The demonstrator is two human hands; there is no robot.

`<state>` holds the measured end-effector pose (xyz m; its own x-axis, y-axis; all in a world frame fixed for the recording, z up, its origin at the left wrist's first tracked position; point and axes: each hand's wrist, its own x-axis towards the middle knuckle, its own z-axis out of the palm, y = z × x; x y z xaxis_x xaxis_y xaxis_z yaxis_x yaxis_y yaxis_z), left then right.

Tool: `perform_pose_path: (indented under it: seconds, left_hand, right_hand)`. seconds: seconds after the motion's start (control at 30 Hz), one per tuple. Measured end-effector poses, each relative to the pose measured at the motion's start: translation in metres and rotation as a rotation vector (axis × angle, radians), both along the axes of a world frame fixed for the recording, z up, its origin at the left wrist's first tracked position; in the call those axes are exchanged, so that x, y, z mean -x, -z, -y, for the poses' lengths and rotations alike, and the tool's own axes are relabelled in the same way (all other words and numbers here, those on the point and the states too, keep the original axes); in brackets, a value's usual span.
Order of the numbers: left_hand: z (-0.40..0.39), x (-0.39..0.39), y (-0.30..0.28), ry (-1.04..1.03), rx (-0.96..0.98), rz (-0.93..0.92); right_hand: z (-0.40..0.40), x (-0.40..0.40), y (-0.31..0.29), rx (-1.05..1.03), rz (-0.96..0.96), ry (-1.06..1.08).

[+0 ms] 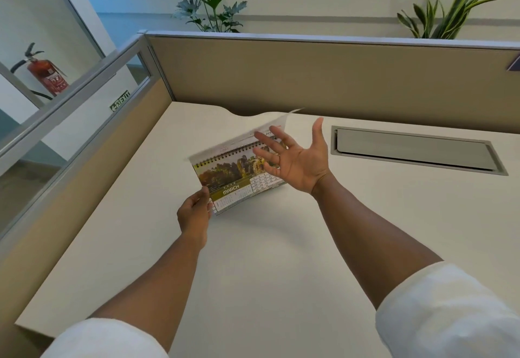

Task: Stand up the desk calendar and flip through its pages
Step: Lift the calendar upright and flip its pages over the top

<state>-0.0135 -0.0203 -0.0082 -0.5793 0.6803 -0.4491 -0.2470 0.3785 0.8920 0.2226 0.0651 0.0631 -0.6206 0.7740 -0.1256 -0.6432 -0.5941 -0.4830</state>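
A spiral-bound desk calendar (228, 177) stands on the white desk (267, 259), showing a MARCH page with a landscape photo. One page (270, 127) is blurred in mid-air above the spiral, swinging over the top. My left hand (194, 214) pinches the calendar's lower left corner. My right hand (295, 161) is open, palm up with fingers spread, in front of the calendar's right side and just under the flying page; it hides that part of the calendar.
A grey cable hatch (416, 149) is set into the desk to the right. Beige partition panels (337, 76) close the back and left sides. Plants (211, 6) rise behind the partition, and a fire extinguisher (46, 73) stands beyond the glass at left.
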Motion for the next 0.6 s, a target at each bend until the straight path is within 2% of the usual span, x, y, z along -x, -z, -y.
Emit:
perform_pose_path:
  seconds: [0.23, 0.37, 0.47, 0.6]
  left_hand:
    - [0.000, 0.001, 0.002, 0.057, 0.005, -0.083]
    - [-0.002, 0.002, 0.003, 0.060, 0.014, -0.084]
    - [0.000, 0.003, 0.004, 0.051, 0.008, -0.096]
    - [0.002, 0.005, 0.004, 0.063, 0.001, -0.121]
  right_hand:
    - [-0.004, 0.004, -0.003, -0.036, 0.128, 0.103]
    - [-0.004, 0.000, 0.004, 0.026, 0.196, 0.285]
    - [-0.005, -0.007, 0.012, 0.127, 0.365, 0.434]
    - [0.000, -0.013, 0.023, 0.189, 0.645, 0.423]
